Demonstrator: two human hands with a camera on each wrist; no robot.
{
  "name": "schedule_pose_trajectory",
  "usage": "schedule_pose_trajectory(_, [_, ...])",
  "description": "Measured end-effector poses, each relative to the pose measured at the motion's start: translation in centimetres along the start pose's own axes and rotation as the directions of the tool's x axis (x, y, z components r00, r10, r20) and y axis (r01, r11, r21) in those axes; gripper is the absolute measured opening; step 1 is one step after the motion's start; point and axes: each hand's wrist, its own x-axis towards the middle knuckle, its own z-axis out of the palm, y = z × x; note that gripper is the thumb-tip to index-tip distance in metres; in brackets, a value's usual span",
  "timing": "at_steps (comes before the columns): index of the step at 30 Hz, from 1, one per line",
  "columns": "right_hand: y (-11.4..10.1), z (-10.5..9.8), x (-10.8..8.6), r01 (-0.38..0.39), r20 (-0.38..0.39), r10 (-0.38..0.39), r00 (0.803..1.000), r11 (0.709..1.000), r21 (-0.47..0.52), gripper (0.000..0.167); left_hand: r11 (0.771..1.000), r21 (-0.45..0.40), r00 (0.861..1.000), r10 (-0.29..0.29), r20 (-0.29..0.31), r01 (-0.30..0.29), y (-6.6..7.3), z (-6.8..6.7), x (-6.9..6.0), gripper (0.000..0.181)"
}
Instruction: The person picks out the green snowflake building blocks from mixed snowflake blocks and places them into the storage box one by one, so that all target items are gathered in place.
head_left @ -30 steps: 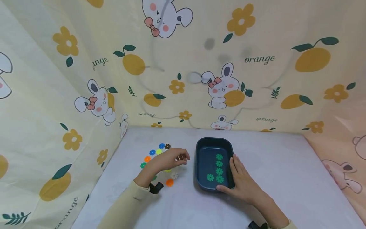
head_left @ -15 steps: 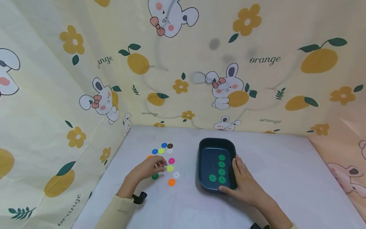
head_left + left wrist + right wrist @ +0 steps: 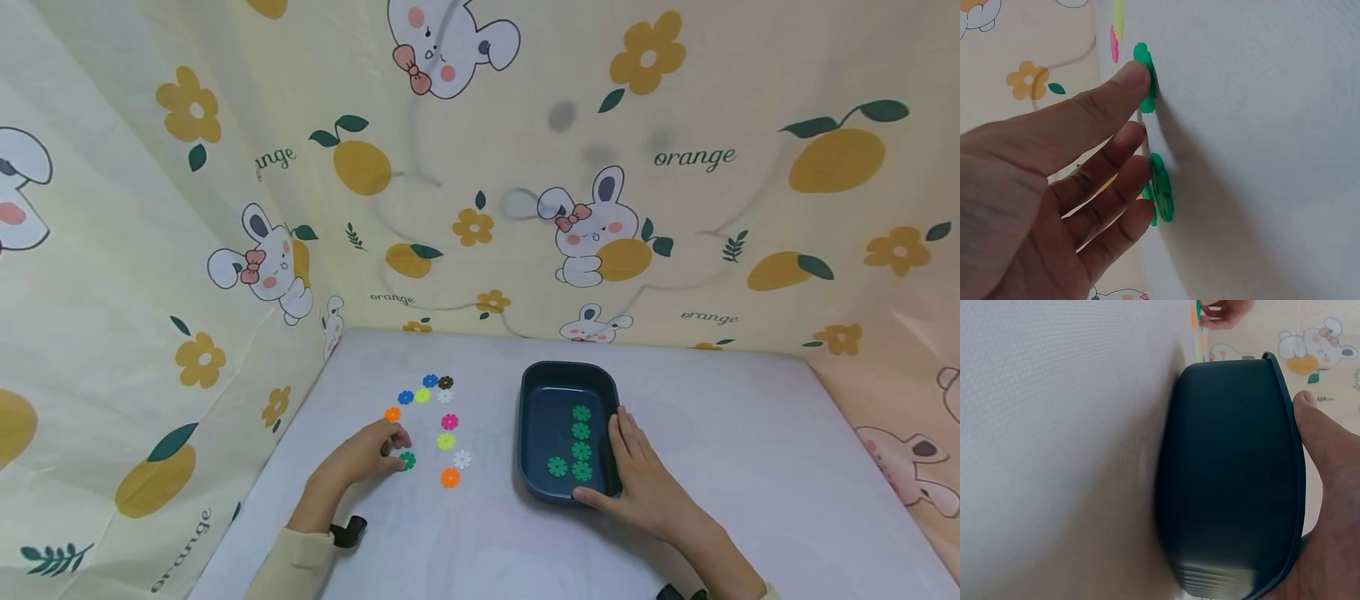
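My left hand (image 3: 363, 457) is low over the table at the left, its thumb touching a green flower-shaped plastic disc (image 3: 407, 461). In the left wrist view the thumb covers part of that disc, while the other fingers lie bent and apart beside further green discs (image 3: 1163, 194). A gap shows between thumb and fingers. My right hand (image 3: 645, 479) rests along the right side of a dark blue rectangular tray (image 3: 543, 417), fingers straight, thumb at the near rim. Several green discs (image 3: 581, 451) lie inside the tray, in its right part and near end.
Loose flower discs lie between the left hand and the tray: pink (image 3: 449, 422), yellow (image 3: 446, 442), white (image 3: 462, 459) and orange (image 3: 450, 477). Farther back are blue (image 3: 406, 397), brown (image 3: 446, 382) and other discs. A printed curtain (image 3: 480, 267) stands behind the white table (image 3: 712, 417).
My left hand has moved left and toward the near edge, away from the tray, down to the green discs, uncovering other discs. The right hand stays at the tray.
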Motion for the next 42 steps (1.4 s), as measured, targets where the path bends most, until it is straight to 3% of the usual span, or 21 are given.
schedule_pose_trajectory(12, [-0.2, -0.3, -0.4, -0.003, 0.001, 0.003, 1.000, 1.000, 0.019, 0.132, 1.000, -0.018, 1.000, -0.007, 0.026, 0.007, 0.5, 0.4, 0.1, 0.027])
schedule_pose_trajectory(17, [-0.1, -0.4, -0.4, -0.014, 0.002, 0.014, 1.000, 1.000, 0.012, 0.132, 0.993, -0.094, 0.997, 0.071, 0.042, -0.067, 1.0, 0.2, 0.2, 0.022])
schedule_pose_trajectory(22, [0.0, -0.4, -0.4, -0.010, -0.004, 0.010, 1.000, 1.000, 0.021, 0.132, 0.973, -0.175, 0.986, 0.161, 0.044, -0.152, 2.2, -0.2, 0.8, 0.016])
schedule_pose_trajectory(31, [0.2, -0.1, -0.3, -0.008, -0.001, 0.008, 1.000, 1.000, 0.011, 0.132, 0.939, -0.251, 0.969, 0.247, 0.015, -0.236, 6.2, -0.6, 2.5, 0.009])
schedule_pose_trajectory(38, [0.3, 0.1, -0.1, 0.000, -0.010, 0.000, 1.000, 1.000, 0.004, 0.132, 0.902, -0.258, 0.935, 0.355, -0.009, -0.345, 10.8, -0.8, 4.5, 0.007])
schedule_pose_trajectory(42, [0.3, 0.2, -0.1, 0.007, -0.011, -0.007, 1.000, 1.000, -0.007, 0.133, 0.889, -0.245, 0.917, 0.400, 0.010, -0.385, 13.2, -0.3, 5.6, 0.008])
